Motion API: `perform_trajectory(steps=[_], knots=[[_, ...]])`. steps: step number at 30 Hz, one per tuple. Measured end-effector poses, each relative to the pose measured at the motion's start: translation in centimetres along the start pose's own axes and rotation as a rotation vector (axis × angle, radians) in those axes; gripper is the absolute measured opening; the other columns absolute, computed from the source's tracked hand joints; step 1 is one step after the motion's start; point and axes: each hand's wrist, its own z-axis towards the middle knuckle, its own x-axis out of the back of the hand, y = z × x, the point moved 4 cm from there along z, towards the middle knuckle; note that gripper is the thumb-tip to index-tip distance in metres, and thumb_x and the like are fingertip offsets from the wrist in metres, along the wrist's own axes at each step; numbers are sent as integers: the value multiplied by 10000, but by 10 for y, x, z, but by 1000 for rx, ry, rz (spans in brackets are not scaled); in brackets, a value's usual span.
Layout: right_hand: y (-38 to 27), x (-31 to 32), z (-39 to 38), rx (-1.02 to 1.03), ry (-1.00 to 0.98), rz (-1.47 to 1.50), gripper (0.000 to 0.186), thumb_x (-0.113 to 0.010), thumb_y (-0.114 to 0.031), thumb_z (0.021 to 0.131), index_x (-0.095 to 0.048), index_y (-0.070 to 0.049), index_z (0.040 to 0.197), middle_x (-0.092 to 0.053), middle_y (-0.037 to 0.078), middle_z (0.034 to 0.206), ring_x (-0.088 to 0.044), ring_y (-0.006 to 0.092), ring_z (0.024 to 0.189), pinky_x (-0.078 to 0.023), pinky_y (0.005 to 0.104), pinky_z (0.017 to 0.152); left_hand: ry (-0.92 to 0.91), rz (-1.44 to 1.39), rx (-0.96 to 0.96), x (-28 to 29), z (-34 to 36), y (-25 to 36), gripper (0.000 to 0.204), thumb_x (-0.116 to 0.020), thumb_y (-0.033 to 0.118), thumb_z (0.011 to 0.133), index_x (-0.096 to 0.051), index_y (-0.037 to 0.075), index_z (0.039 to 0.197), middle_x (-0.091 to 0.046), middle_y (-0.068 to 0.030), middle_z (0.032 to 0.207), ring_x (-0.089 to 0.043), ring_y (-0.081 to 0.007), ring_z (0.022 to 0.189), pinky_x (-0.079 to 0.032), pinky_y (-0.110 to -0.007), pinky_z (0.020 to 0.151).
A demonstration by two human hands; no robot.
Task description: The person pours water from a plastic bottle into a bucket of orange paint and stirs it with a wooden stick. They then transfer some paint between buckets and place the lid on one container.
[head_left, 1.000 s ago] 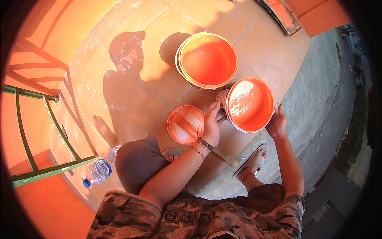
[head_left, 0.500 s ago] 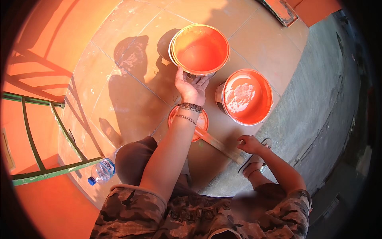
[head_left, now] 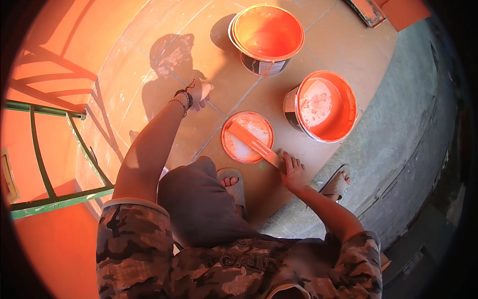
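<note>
My right hand (head_left: 295, 173) is closed round the near end of a flat, orange-coated stirring stick (head_left: 256, 144), some fingers stretched out beyond it. The stick's other end lies across a round lid (head_left: 245, 155) smeared with orange and whitish paint. My left hand (head_left: 201, 92), bracelets at its wrist, hovers over the tiles with loosely bent fingers and nothing in it. Beyond it stands an orange-rimmed paint bucket (head_left: 269, 55) with orange paint inside. A second bucket (head_left: 294, 107), to the right, holds orange paint with a pale, lumpy patch on top.
A green metal ladder-like frame (head_left: 59, 203) stands at the left by the orange wall (head_left: 55, 244). Grey concrete (head_left: 388, 129) borders the tiles on the right. At the top right lies a paint-stained tray-like piece (head_left: 367, 14). My sandalled feet are near the lid.
My left hand has let go of the far bucket and drawn back to the left. My right hand has moved onto the stick and closed on it. The view has shifted slightly.
</note>
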Motion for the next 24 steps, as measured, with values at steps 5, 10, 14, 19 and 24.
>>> perform_trajectory(steps=[5, 10, 14, 19, 24], knots=[[13, 22, -4, 65, 52, 397, 800, -696, -91, 758, -282, -68, 1441, -533, 191, 1154, -539, 368, 1062, -457, 446, 915, -146, -192, -25, -115, 0, -72, 426, -546, 335, 884, -617, -15, 1115, -676, -176, 956, -673, -245, 783, -543, -367, 644], [7, 61, -9, 6, 85, 496, 746, -674, -53, 765, -308, -42, 1415, -531, 172, 1072, -574, 350, 956, -476, 402, 853, 127, -362, -115, -158, 23, -112, 401, -602, 300, 830, -644, -36, 1045, -687, -185, 951, -679, -276, 838, -529, -377, 737], [-1, 73, -6, -18, 85, 612, 742, -694, -25, 784, -306, -55, 1416, -512, 113, 1047, -566, 202, 920, -475, 326, 808, 350, -562, -213, -178, 36, -125, 394, -615, 263, 803, -640, -28, 1067, -684, -200, 958, -665, -322, 881, -510, -382, 805], [-31, 58, 30, -44, 46, 966, 790, -684, 1, 798, -233, -67, 1442, -505, 97, 1057, -557, 173, 927, -468, 298, 834, 516, -491, -332, -162, 10, -96, 374, -605, 240, 803, -644, -10, 1080, -675, -209, 993, -651, -322, 939, -500, -378, 840], [-27, 30, 60, -121, 208, 1015, 793, -727, -72, 800, -246, -20, 1429, -586, 135, 1043, -586, 249, 1084, -446, 414, 998, 409, -456, -360, -154, 16, -86, 334, -592, 218, 813, -644, -16, 1046, -674, -188, 952, -651, -309, 862, -506, -371, 793]])
